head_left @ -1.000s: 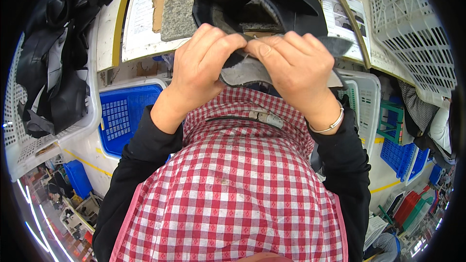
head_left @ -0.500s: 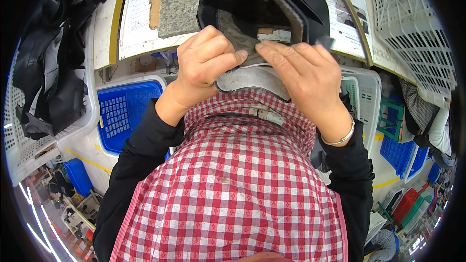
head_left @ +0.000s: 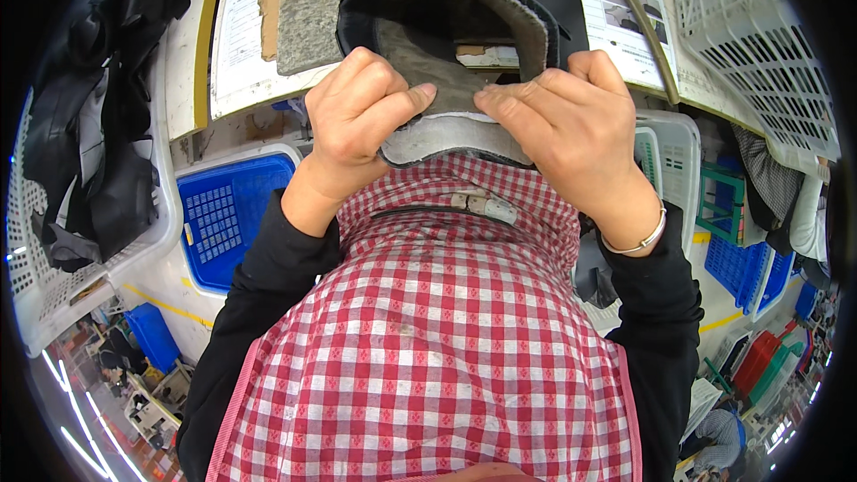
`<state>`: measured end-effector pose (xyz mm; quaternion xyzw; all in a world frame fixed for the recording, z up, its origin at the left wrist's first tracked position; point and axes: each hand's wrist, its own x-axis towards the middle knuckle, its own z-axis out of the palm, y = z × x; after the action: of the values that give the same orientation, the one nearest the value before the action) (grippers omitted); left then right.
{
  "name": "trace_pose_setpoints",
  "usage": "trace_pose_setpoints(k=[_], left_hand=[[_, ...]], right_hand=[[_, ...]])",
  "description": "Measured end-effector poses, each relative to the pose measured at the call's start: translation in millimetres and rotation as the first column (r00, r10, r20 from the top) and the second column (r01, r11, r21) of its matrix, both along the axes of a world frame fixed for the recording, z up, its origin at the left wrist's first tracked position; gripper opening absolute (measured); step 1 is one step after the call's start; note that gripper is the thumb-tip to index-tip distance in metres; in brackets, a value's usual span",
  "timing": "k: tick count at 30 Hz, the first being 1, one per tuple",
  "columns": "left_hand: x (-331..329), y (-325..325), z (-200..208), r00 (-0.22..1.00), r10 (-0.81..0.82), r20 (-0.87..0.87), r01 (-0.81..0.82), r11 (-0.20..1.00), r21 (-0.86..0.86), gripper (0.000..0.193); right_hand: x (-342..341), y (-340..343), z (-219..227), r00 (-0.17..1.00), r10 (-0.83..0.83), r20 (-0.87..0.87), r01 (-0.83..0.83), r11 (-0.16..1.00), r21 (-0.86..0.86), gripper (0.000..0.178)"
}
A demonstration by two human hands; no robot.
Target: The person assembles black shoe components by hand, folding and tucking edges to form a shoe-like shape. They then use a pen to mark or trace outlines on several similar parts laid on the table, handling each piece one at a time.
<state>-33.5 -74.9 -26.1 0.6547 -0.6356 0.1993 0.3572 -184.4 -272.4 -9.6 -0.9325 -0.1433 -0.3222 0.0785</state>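
A black boot upper [head_left: 446, 62] with a grey-brown fuzzy lining rests over the front edge of the bench, its opening facing me. At its near end, a pale grey curved piece [head_left: 455, 138] with a dark rim hangs toward my apron. My left hand [head_left: 357, 112] is closed on the left side of this end, thumb pressed on the lining. My right hand [head_left: 567, 120] pinches the right side, its thumb close to the left one. The fingers behind the material are hidden.
A grey stone slab [head_left: 312, 9] lies on the bench [head_left: 192, 107]. To the right, a hammer [head_left: 638, 18] rests on a printed sheet beside a white crate [head_left: 759, 62]. A white basket of black pieces [head_left: 89, 143] stands left, a blue basket [head_left: 237, 214] below the bench.
Both hands have shifted slightly left with the boot upper. My right fingers, stretched across the lining before, are now curled around its edge, and more of the pale piece shows.
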Motion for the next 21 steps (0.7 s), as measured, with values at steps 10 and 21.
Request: trace_pose_setpoints(k=[10,21], left_hand=[[-1.4,-2.3,25.2,0.994,0.099,0.05,-0.109,0.958,0.265,0.033],[-36.7,-43.8,109.9,0.979,0.056,0.194,-0.025,0.987,-0.157,0.051]], right_hand=[[-7.3,9.6,-1.3,0.982,-0.026,-0.188,0.062,0.98,0.191,0.022],[49.8,-30.2,28.5,0.974,0.161,0.157,-0.138,-0.127,0.982,0.025]])
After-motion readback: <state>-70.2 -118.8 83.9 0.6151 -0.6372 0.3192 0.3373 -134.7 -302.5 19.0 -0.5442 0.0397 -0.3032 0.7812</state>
